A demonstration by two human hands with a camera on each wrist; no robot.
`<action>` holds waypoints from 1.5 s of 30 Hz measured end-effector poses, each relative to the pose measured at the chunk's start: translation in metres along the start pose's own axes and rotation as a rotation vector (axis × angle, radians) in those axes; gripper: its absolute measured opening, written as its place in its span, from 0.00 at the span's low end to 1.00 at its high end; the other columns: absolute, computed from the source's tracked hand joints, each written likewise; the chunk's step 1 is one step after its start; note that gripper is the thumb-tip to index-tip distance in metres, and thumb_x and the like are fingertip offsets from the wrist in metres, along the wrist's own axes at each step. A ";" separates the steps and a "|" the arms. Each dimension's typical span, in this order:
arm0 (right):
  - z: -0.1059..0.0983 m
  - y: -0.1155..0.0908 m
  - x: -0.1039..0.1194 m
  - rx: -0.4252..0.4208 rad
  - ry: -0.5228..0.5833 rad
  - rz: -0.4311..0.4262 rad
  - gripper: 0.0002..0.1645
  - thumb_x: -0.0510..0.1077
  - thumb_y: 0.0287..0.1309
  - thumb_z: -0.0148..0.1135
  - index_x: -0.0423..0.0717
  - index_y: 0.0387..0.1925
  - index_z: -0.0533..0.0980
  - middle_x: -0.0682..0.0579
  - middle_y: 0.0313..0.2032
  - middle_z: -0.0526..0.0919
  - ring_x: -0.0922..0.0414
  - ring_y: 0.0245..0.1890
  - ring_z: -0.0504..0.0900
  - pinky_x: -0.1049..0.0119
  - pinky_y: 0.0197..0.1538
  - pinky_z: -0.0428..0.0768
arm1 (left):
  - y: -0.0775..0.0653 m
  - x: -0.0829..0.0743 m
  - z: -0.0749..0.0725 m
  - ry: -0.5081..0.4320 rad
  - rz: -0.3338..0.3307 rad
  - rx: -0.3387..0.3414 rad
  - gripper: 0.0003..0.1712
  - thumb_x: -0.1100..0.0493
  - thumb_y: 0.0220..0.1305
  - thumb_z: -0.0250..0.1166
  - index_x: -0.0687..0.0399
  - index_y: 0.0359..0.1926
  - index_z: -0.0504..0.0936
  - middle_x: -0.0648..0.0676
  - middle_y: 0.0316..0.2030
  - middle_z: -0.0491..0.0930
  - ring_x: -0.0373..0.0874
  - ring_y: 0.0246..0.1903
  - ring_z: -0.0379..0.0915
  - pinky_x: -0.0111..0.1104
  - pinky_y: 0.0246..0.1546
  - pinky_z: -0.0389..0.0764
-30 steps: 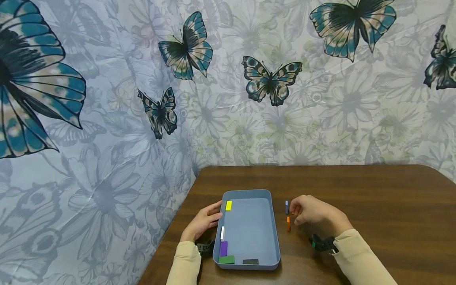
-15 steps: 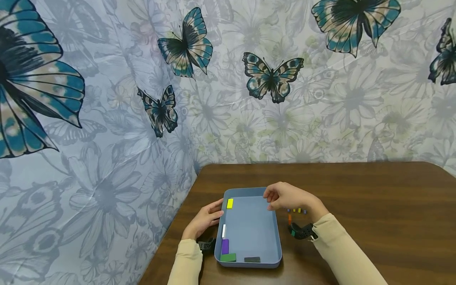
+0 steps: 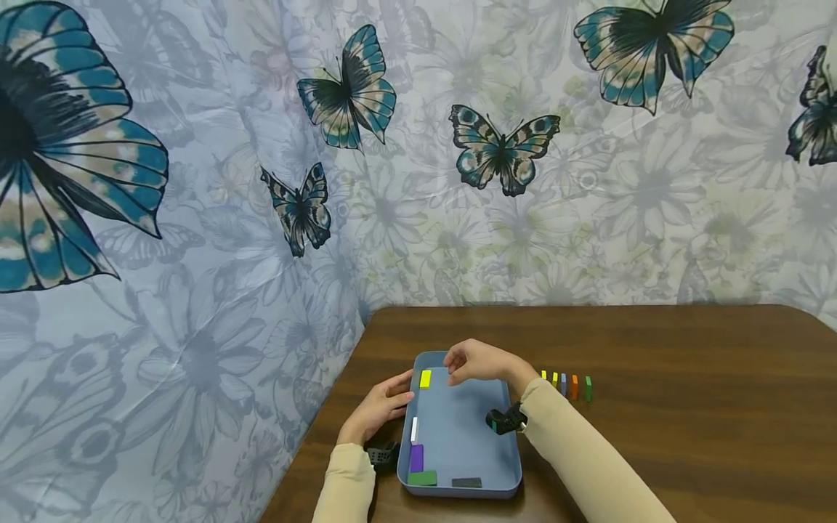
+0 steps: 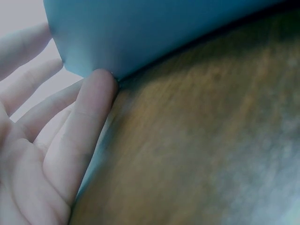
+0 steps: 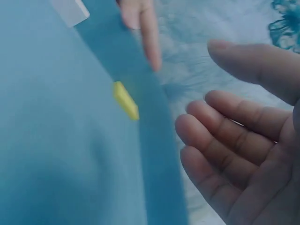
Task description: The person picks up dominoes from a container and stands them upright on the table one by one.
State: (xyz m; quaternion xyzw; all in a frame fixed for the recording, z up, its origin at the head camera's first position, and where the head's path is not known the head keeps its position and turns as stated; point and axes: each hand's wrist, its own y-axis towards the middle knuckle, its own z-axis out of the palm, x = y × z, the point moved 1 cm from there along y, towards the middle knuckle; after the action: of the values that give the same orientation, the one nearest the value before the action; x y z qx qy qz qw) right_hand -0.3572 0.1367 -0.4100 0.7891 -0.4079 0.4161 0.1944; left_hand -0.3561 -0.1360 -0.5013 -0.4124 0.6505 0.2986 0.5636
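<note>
A blue-grey tray (image 3: 467, 436) stands on the table. My left hand (image 3: 378, 408) rests against its left wall with extended fingers; in the left wrist view the thumb (image 4: 93, 103) touches the tray's outer side near the bottom edge. My right hand (image 3: 480, 361) hovers over the far part of the tray, fingers loosely bent. Nothing shows between its thumb and fingers in the right wrist view. Near it, inside the tray's left wall, lies a yellow domino-like block (image 3: 426, 379). White (image 3: 415, 430), purple (image 3: 416, 458), green (image 3: 422, 478) and dark grey (image 3: 466, 482) blocks lie along the left and near walls.
Right of the tray, a row of small blocks stands upright on the brown table (image 3: 706, 407), among them blue (image 3: 564, 384), orange (image 3: 575, 387) and green (image 3: 588, 388) ones. My right forearm crosses the tray's right wall. A butterfly-patterned cloth (image 3: 392, 218) hangs behind.
My right hand has moved left from beside the upright blue and orange blocks to over the tray, uncovering more of the row. The left hand stays at the tray's wall.
</note>
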 end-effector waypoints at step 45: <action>0.072 0.065 -0.036 -0.251 -0.132 0.186 0.35 0.43 0.52 0.77 0.35 0.60 0.76 0.44 0.47 0.80 0.51 0.42 0.76 0.51 0.53 0.79 | 0.001 0.000 0.000 -0.023 0.015 -0.001 0.37 0.53 0.73 0.60 0.52 0.78 0.58 0.67 0.73 0.61 0.59 0.68 0.69 0.49 0.65 0.75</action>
State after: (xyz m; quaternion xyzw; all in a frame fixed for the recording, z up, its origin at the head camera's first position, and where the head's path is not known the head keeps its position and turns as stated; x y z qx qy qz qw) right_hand -0.3856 0.0688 -0.4833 0.7431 -0.5399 0.3254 0.2246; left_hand -0.3569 -0.1354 -0.5018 -0.4044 0.6468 0.3081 0.5685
